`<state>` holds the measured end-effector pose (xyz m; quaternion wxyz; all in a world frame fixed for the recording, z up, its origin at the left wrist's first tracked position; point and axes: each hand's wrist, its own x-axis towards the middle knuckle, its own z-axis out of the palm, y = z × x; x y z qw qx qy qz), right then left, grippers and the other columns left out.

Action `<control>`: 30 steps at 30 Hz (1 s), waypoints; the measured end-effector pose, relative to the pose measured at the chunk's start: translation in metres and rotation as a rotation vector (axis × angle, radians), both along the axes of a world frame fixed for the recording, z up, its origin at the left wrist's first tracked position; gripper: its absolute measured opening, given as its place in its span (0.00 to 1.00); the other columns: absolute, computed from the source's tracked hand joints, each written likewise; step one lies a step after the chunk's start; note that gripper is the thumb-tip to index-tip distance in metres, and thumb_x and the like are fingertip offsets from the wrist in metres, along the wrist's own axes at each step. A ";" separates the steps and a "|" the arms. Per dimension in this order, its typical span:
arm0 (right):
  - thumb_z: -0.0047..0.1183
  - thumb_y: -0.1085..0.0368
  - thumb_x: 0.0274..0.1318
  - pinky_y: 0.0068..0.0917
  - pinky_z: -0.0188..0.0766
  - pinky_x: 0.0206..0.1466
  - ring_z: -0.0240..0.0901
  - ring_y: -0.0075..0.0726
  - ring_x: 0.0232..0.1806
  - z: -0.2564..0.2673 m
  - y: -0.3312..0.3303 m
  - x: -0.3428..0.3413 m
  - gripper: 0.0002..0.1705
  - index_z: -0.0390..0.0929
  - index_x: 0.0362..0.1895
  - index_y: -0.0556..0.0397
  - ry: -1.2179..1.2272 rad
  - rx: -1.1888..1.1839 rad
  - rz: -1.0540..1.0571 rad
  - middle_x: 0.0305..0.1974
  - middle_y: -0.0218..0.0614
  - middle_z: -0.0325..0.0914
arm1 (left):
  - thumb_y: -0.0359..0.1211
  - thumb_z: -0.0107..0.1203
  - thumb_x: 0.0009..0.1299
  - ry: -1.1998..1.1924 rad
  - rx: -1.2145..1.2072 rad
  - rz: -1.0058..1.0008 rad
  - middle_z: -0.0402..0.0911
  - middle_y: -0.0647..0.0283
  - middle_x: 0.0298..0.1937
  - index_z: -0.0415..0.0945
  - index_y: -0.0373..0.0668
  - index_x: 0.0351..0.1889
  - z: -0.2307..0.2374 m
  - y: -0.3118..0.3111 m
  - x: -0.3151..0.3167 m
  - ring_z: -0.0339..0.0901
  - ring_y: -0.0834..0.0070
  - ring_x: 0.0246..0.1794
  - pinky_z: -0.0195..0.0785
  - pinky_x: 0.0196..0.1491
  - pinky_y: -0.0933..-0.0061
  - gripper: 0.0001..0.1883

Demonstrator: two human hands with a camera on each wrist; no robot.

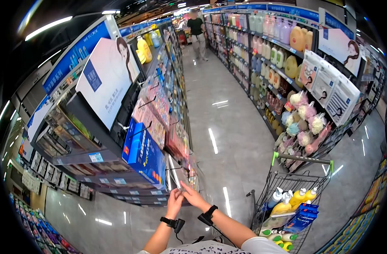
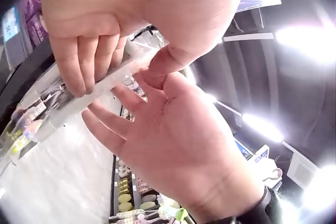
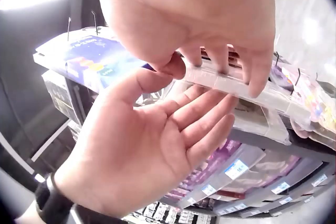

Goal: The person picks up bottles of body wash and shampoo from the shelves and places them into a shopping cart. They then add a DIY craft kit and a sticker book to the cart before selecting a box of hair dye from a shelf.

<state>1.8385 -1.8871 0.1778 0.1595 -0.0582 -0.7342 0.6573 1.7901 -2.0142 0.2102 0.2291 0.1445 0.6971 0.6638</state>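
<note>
A clear plastic package (image 2: 105, 86) with a pale, stiff edge is held at its end by both hands, low on the shelf end. My left hand (image 1: 174, 203) has its fingers bent against one face in the left wrist view, thumb at the near edge. My right hand (image 1: 193, 198) grips the same edge, fingers over it and thumb close to the left thumb in the right wrist view. What lies inside the package is mostly hidden. Just left of the hands stands a blue box (image 1: 145, 154) with printed sides.
To the right, a shopping cart (image 1: 258, 211) holds yellow pump bottles (image 1: 301, 195) and a blue box (image 1: 301, 220). Bath puffs (image 1: 305, 112) hang on the opposite shelf end. A person (image 1: 197, 34) stands down the aisle. Hooks with flat packages (image 1: 153, 110) line the near shelf.
</note>
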 end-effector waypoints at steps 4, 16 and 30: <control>0.45 0.64 0.59 0.34 0.55 0.67 0.55 0.48 0.69 0.014 0.009 0.020 0.33 0.55 0.70 0.48 0.063 0.143 -0.093 0.68 0.50 0.57 | 0.35 0.49 0.69 0.121 -0.021 -0.075 0.80 0.60 0.38 0.56 0.33 0.66 0.005 0.015 -0.004 0.76 0.78 0.34 0.70 0.38 0.77 0.30; 0.48 0.67 0.54 0.32 0.49 0.70 0.44 0.47 0.73 0.058 0.005 0.085 0.41 0.48 0.72 0.50 0.182 0.082 -0.171 0.72 0.51 0.44 | 0.39 0.48 0.70 0.772 -0.380 -0.118 0.77 0.54 0.20 0.74 0.38 0.45 0.103 0.056 0.041 0.79 0.61 0.21 0.69 0.26 0.64 0.14; 0.51 0.66 0.54 0.31 0.70 0.46 0.75 0.38 0.42 -0.067 0.041 0.417 0.34 0.60 0.67 0.49 0.052 -0.281 -1.156 0.49 0.45 0.75 | 0.32 0.45 0.73 0.566 -0.298 -1.093 0.74 0.63 0.28 0.71 0.36 0.48 0.046 0.163 0.252 0.71 0.77 0.25 0.70 0.31 0.74 0.11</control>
